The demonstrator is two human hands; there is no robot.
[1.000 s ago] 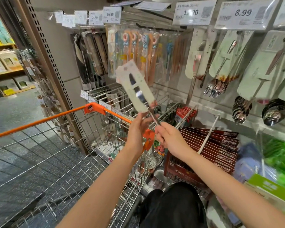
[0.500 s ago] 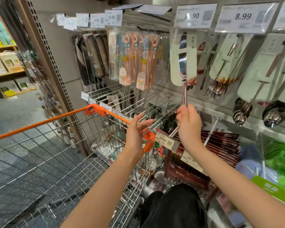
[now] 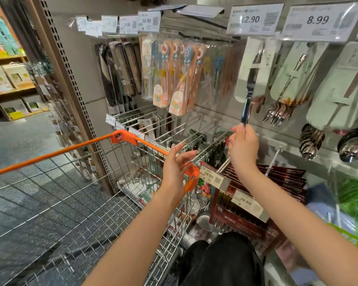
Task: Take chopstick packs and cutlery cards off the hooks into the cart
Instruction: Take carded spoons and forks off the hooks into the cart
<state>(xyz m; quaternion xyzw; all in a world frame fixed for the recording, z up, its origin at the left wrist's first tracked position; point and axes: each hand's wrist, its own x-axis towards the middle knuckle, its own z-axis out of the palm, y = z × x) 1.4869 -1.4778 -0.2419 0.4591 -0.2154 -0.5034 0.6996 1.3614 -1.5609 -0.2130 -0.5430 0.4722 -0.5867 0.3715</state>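
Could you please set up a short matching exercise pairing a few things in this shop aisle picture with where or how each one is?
Things:
1. right hand
2. left hand
3. knife card
4. cart

States or places:
A. open, fingers spread, above the cart's orange corner
B. hanging under the 12.90 price tag
C. pinching the lower end of the knife handle
D. wire basket with an orange rim, left of the hook wall

Pairs: 1-C, 2-A, 3-B, 4-D
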